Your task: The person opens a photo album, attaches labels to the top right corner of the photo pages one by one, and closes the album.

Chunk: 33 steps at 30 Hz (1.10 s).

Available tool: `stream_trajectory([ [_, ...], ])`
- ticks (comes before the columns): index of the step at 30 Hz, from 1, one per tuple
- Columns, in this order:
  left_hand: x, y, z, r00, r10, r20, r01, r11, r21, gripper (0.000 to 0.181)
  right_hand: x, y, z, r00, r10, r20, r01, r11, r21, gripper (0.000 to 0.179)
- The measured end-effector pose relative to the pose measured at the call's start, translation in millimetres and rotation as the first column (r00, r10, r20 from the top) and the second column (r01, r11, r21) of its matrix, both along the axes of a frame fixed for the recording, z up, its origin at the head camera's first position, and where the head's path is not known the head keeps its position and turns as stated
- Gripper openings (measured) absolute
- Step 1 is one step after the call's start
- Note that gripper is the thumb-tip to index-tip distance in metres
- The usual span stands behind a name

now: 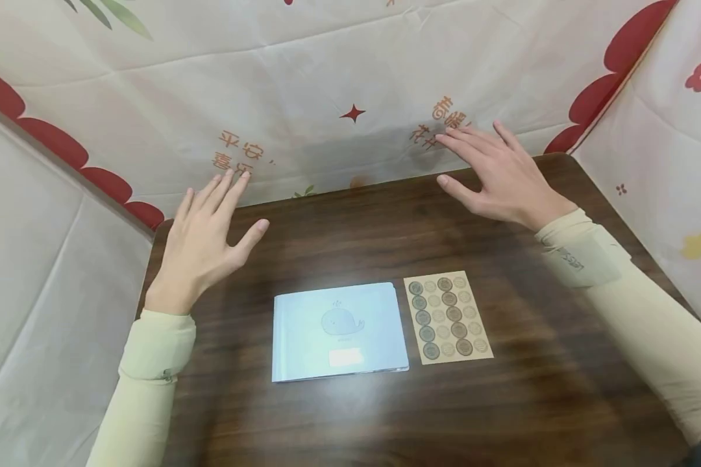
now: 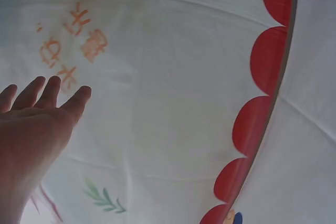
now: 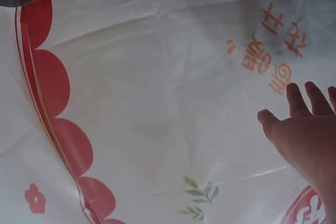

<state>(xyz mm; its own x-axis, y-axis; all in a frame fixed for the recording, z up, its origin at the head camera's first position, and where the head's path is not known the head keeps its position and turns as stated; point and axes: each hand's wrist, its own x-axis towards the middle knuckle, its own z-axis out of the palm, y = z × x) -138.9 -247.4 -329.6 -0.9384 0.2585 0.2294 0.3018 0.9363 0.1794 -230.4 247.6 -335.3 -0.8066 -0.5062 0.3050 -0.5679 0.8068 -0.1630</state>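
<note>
My left hand [image 1: 201, 243] is raised over the left part of the table, its fingers straight and its thumb spread to the side. On the other side my right hand [image 1: 496, 175] hovers above the far right part, fingers extended, holding nothing. Between and nearer than both lies a pale blue booklet [image 1: 304, 331] with a small whale drawing on its cover. Just right of it is a tan sticker sheet [image 1: 410, 283] bearing rows of round dark and light stickers. In the wrist views the left hand [image 2: 37, 135] and right hand [image 3: 310, 135] appear against the patterned cloth.
The dark wood-grain table [image 1: 339, 428] meets a white printed cloth [image 1: 304, 84] at its far edge. More cloth hangs at the left [image 1: 29, 259] and the right [image 1: 672, 143], closing in the sides. A bright glare falls on the booklet and the table in front.
</note>
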Motion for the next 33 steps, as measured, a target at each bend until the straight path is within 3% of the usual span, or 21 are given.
stream_trajectory([
  [6, 21.3, 12.4, 1.8, 0.991, -0.057, -0.121, 0.06, 0.998, 0.026, 0.08, 28.6, -3, 3.8, 0.999, 0.032, -0.035, -0.034, 0.998, -0.06, 0.073],
  [11, 47.3, 27.5, -4.1, 0.958, -0.158, -0.242, 0.173, 0.984, 0.044, 0.079, 66.3, -14, -6.8, 0.995, 0.092, -0.047, -0.096, 0.991, -0.088, 0.075],
  [16, 65.8, 41.4, -15.3, 0.933, -0.223, -0.284, 0.252, 0.965, 0.071, 0.077, 92.7, -23, -19.9, 0.992, 0.121, -0.03, -0.123, 0.986, -0.113, 0.074],
  [19, 70.9, 47.9, -22.2, 0.932, -0.254, -0.257, 0.281, 0.957, 0.071, 0.078, 99.7, -27, -24.1, 0.991, 0.13, -0.021, -0.131, 0.983, -0.126, 0.074],
  [26, 91.3, 67.2, -50.0, 0.93, -0.362, -0.058, 0.364, 0.931, 0.028, 0.082, 115.1, -37, -39.7, 0.979, 0.202, -0.013, -0.202, 0.972, -0.118, 0.071],
  [33, 103.8, 78.1, -64.5, 0.927, -0.374, -0.019, 0.375, 0.927, 0.011, 0.084, 131.7, -42, -46.9, 0.98, 0.2, 0.01, -0.196, 0.97, -0.144, 0.072],
])
